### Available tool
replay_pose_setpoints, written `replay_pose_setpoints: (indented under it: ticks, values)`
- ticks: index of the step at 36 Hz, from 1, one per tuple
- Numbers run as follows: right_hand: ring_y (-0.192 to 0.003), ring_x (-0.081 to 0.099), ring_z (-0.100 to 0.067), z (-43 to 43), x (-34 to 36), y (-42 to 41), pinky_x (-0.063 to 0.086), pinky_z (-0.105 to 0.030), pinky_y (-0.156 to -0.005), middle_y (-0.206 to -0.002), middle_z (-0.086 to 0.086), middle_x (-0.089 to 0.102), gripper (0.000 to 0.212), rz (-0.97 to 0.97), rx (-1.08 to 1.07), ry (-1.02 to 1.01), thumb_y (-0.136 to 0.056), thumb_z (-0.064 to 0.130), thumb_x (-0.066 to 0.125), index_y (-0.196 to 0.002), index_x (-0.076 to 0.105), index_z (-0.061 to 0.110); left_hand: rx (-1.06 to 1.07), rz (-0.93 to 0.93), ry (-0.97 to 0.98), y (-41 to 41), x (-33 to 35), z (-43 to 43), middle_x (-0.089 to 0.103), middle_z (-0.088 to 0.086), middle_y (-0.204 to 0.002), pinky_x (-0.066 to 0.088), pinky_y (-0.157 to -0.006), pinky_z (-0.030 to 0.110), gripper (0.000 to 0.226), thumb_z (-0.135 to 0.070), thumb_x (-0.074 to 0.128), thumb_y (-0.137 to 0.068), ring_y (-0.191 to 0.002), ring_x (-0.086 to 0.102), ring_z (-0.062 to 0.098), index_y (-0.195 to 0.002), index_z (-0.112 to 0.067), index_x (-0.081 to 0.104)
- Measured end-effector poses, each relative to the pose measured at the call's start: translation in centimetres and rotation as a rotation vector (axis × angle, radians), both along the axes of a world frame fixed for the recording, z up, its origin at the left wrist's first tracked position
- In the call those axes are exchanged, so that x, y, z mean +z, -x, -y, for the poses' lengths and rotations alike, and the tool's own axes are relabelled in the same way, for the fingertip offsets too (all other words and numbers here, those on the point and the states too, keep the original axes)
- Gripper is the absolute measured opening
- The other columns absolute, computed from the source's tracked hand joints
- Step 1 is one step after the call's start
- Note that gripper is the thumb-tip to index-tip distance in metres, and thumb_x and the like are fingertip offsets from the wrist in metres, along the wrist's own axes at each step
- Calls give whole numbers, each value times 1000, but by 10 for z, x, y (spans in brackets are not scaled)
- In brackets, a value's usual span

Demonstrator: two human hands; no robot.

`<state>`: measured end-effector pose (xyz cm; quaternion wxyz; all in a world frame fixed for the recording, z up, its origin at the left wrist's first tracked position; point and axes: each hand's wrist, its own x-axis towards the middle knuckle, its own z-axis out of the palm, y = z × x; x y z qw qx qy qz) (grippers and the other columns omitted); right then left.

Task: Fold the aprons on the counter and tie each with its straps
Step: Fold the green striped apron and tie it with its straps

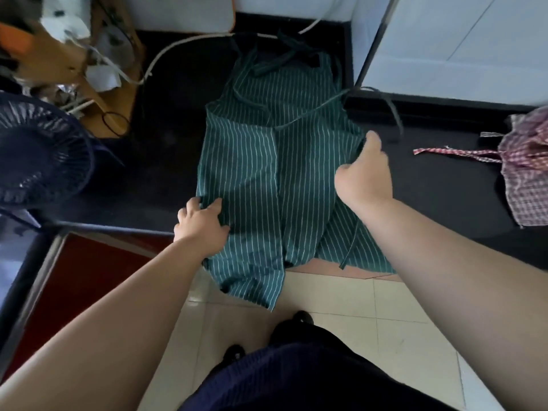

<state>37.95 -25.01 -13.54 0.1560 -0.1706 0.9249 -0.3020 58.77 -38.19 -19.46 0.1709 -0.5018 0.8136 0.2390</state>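
A green apron [255,161] with white stripes is gripped by both hands; right of it, a red-checked apron [526,173] on black counter [444,185].

no legible txt, no labels, brands, nos. or signs anywhere

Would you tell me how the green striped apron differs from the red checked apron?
The green striped apron lies spread out, hem hanging off the counter; the red checked apron sits bunched at the right. The left hand and right hand grip the green striped apron's sides; the red checked apron is untouched. Both have loose straps.
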Motion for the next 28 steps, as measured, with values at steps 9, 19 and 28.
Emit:
replay_pose_setpoints:
  ticks: [9,19,28]
  values:
    - [-60,46,-12,-6,-53,-98,33,-28,-50,-67,5,49,26,136,111,-5,-96,34,45,-81,51,14,299,-353,-84,-67,-20,-9,58,0,-107,37,-73,29,25,-27,53,-95,-90,52,18,-117,-15,53]
    - [-108,55,-30,-51,-131,-160,40,-28,-75,-132,-10,50,61,505,-6,-346,-92,33,55,-144,31,12,350,-195,-459,-65,-92,-6,63,11,-120,51,-88,43,38,-17,56,-82,-102,61,30,-120,-20,56]
    - [-51,36,-13,-34,-132,-157,30,-26,-50,-62,1,40,18,691,-94,-65,-98,30,47,-93,49,13,504,-299,-695,-88,-103,-24,65,-2,-106,49,-87,36,15,-20,58,-95,-100,59,18,-110,-23,60]
